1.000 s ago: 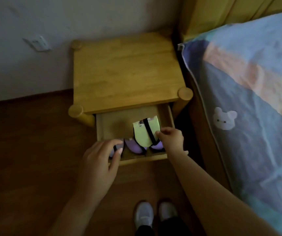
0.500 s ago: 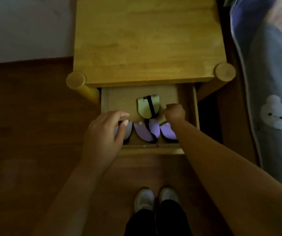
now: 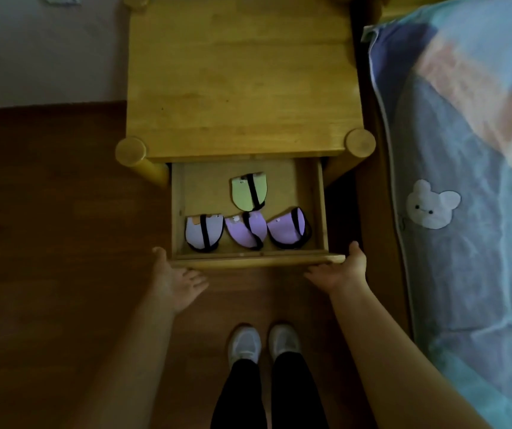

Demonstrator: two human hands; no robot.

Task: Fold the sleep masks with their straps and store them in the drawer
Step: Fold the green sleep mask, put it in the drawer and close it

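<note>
Four folded masks (image 3: pixel 250 222) inside drawer (image 3: pixel 258 261). Left hand (image 3: pixel 176 281), right hand (image 3: pixel 343 272) open, empty, flat against front. Push evenly, both sides, avoid jamming.

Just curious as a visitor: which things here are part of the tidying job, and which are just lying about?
Job: green mask, three purple masks, drawer, left hand, right hand.

Lying about: nightstand, bed, shoes.

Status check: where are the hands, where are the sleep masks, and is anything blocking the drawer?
Left hand and right hand open, at the drawer front. Green sleep mask and three purple sleep masks folded, inside. Drawer open; nothing sticks up in its way.
</note>
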